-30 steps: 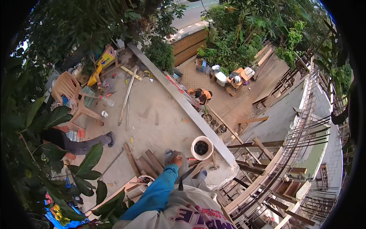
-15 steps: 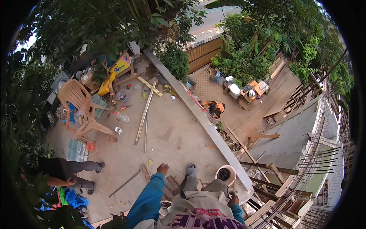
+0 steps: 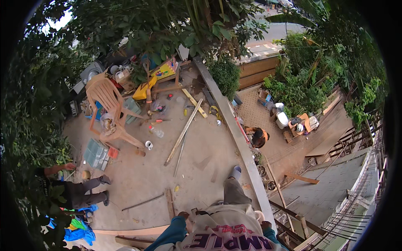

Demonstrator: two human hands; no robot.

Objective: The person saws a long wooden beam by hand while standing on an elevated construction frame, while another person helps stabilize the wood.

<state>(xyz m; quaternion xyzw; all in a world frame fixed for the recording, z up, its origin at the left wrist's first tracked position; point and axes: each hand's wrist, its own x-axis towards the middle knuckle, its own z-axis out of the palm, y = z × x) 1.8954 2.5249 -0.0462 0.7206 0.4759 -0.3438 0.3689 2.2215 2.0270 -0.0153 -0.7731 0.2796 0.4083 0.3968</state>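
Observation:
My left hand (image 3: 183,216) is low beside my body at the bottom centre, its fingers curled; whatever is in it, if anything, is too small to make out. On the other side of my pale printed top, my right hand (image 3: 265,225) shows only in part, near the concrete ledge (image 3: 226,121), with its fingers hidden. My foot in a slipper (image 3: 235,172) is planted on the dusty slab beside that ledge. A narrow board (image 3: 170,203) and a metal bar (image 3: 142,202) lie to the left of my legs.
Another person (image 3: 75,194) stands at left among leaves, beside blue tarps (image 3: 83,234). A plastic chair (image 3: 106,100), planks (image 3: 184,129) and clutter occupy the slab. Right of the ledge is a drop to a yard with a crouching person (image 3: 257,136) and exposed rebar (image 3: 356,205).
My view has shifted, with the scene lower and further right, and a foot is now forward along the ledge. My left hand has dropped toward my side. The white bucket is now out of sight.

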